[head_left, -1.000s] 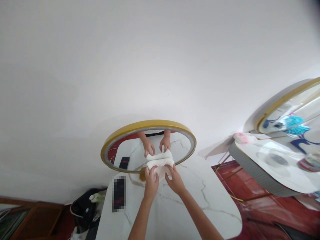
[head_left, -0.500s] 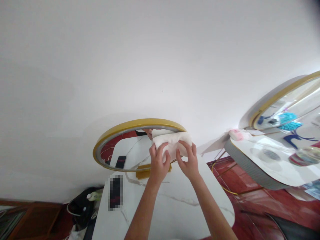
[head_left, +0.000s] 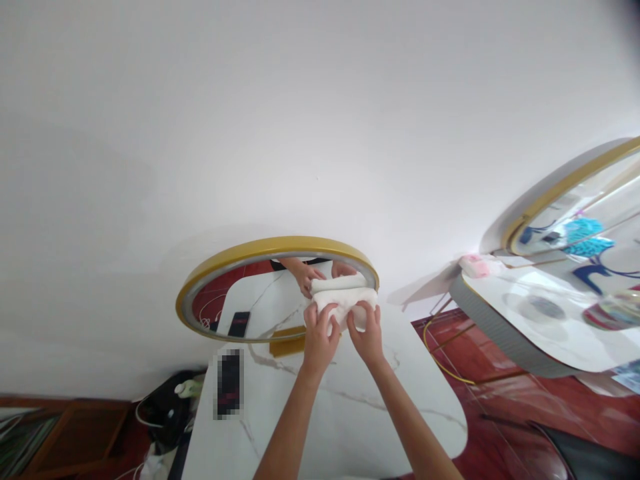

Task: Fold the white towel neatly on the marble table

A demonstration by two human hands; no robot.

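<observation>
A folded white cloth (head_left: 345,298) is gripped by both my hands in front of the gold-framed round mirror (head_left: 277,243). My left hand (head_left: 321,337) closes on the cloth's left part, thumb and fingers curled. On its right part, my right hand (head_left: 365,330) holds it the same way. The cloth's upper edge lies close against the lower right of the glass, where its reflection shows; whether it touches cannot be made out. The mirror stands on a gold base (head_left: 287,343) on a white marbled table (head_left: 360,427).
A dark phone (head_left: 229,385) lies on the table's left side. To the right stands a second white table (head_left: 530,317) with a pink-and-white packet (head_left: 477,265), a clear jar (head_left: 613,310) and another gold-framed mirror (head_left: 550,197). A black chair (head_left: 585,447) is at lower right, a black bag (head_left: 167,417) at lower left.
Both hands have moved the cloth lower on the mirror, and the glass's right edge is now uncovered. More of the hands' reflection shows. My grip stays the same.
</observation>
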